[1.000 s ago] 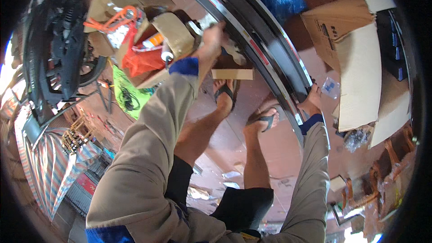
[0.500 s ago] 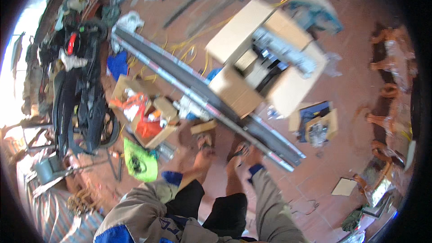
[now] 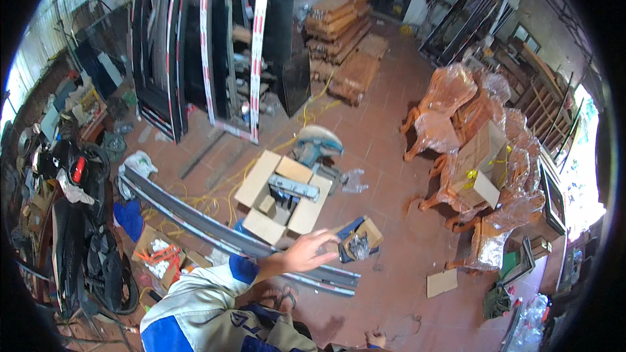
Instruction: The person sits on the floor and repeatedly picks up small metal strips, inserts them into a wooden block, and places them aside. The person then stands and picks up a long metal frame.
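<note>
My left hand (image 3: 309,253) reaches out past its blue cuff with the fingers stretched and apart, holding nothing. In the picture it lies over the long dark metal frame rails (image 3: 215,224), close to a small open carton (image 3: 372,231) with a clear plastic bag (image 3: 358,246) in it. Whether it touches anything is not clear. Low at the bottom edge, my right hand (image 3: 375,339) shows small and partly cut off, its thumb and fingers apart with no object seen in them. A large open cardboard box (image 3: 264,227) with metal parts inside stands beyond the rails.
Plastic-wrapped wooden chairs (image 3: 489,238) line the right, one bearing an open carton (image 3: 479,163). Upright door frames (image 3: 254,58) and stacked wooden boards (image 3: 336,23) stand at the back. A motorbike (image 3: 72,241) is at left. Yellow cord (image 3: 225,201) and a blue cutting machine (image 3: 313,150) are on the floor.
The view has lifted and swung, bringing the door frames, boards and chairs into sight. My left hand has come up in front; earlier neither hand was clearly seen.
</note>
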`<state>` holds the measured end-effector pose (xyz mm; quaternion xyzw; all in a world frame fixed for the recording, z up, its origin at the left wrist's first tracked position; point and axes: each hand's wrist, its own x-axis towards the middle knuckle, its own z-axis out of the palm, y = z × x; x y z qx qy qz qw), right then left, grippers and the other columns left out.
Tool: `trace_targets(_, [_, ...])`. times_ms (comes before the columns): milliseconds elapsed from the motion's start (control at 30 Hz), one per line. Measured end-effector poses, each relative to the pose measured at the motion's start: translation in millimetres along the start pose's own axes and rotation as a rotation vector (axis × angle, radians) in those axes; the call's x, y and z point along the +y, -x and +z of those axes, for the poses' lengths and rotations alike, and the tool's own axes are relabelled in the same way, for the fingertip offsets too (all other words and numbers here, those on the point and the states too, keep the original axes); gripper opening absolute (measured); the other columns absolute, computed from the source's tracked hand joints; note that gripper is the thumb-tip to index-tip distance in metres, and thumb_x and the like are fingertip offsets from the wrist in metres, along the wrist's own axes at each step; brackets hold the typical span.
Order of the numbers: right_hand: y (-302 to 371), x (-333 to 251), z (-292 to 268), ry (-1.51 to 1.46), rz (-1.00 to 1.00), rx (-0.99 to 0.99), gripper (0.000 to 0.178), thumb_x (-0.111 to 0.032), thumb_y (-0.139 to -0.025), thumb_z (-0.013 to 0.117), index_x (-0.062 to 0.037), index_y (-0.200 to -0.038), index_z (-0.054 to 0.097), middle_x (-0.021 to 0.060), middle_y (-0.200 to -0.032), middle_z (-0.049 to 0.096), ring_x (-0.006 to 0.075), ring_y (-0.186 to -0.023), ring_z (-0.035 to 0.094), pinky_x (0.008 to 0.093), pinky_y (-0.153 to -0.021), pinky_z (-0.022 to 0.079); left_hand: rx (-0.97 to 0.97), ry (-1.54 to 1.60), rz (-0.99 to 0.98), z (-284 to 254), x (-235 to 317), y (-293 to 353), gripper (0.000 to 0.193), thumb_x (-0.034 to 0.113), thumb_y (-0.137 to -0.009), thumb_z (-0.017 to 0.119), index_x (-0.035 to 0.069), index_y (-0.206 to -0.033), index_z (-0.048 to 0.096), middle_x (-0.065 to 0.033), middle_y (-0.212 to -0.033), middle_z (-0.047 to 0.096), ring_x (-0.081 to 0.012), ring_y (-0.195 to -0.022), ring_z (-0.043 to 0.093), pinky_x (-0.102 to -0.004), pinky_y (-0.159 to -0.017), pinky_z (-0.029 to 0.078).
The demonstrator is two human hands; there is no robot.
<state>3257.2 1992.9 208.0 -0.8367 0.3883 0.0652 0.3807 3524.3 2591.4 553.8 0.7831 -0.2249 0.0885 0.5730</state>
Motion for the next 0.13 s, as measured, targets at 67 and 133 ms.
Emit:
trace_targets(67, [29.0,-33.3,4.1,0.091,0.072,-0.129,0.049,-0.033,-0.069,0.101,0.0044,-0.091,0.077,0.0123,-0.078,0.078,0.0209,-0.076,0.075,0.0395,-0.074,0.062,0.062,-0.144,0.254,-56.5,78.8,-45.1,0.043,0.024,-0.094,0.083,0.001,-0.127,0.067,-0.0174,-0.122,0.068,-0.0373,-0.114,0.068,-0.0449,-0.097,0.056])
trace_targets(133, [59.8,-69.1,-0.3,0.164,0.076,-0.256,0.049,-0.033,-0.069,0.101,0.0038,-0.090,0.076,0.0117,-0.078,0.077,0.0204,-0.076,0.074,0.0392,-0.074,0.061,0.201,-0.192,0.455,-96.2,143.8,-69.0,0.046,0.027,-0.095,0.083,0.000,-0.129,0.067,-0.0209,-0.129,0.068,-0.0389,-0.120,0.067,-0.0460,-0.102,0.054])
